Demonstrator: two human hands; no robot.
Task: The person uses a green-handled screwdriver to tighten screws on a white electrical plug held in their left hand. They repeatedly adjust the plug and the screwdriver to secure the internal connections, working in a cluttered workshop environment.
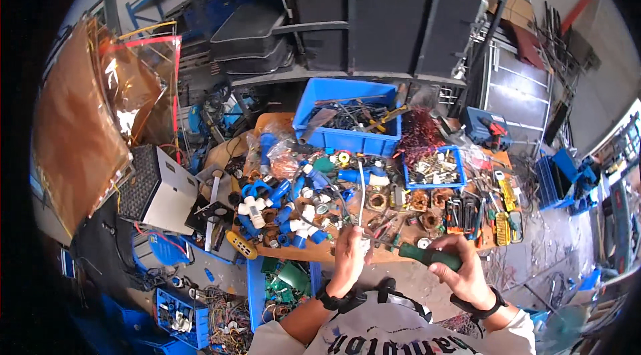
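Note:
My right hand is wrapped round the dark green handle of a screwdriver. Its thin shaft points left, toward my left hand. The fingers of that hand are closed on a slim white cable-like piece, which rises from them over the table's front edge; its exact kind I cannot make out. Whether the screwdriver's tip touches it is too small to tell. Just beyond both hands, round brown coil-like parts and blue and white plastic connectors lie on the wooden table.
A large blue bin of tools and a smaller blue tray of metal pieces stand farther back. Pliers lie at the right. Below the table edge, a blue crate holds green circuit boards. A white box stands left.

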